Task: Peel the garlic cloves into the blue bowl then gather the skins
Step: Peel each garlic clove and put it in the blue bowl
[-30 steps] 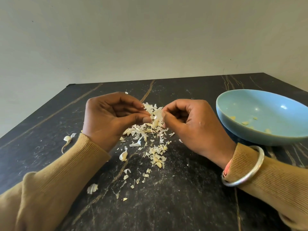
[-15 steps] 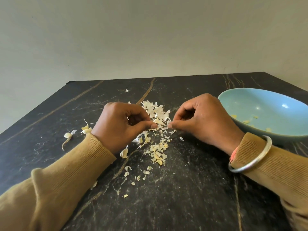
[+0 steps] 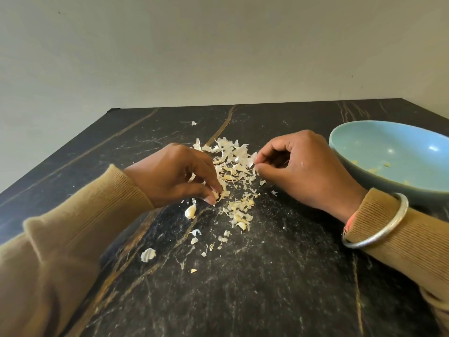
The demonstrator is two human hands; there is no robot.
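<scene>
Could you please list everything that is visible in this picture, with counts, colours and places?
garlic skins: one loose heap plus scattered flakes, white to pale yellow, mid-table between the hands
curled skin: one, white, alone on the table beside the left sleeve
bowl: one, light blue, on the table at the right
bits in the bowl: a few, yellowish, too small to identify
table: one, black with golden veins
wall: one, off-white, behind the table
bangle: one, silver, right wrist
sleeves: two, tan, on both forearms
left hand: one, pinches a pale garlic bit at the heap's near edge
right hand: one, pinches a white skin at the heap's right edge
</scene>
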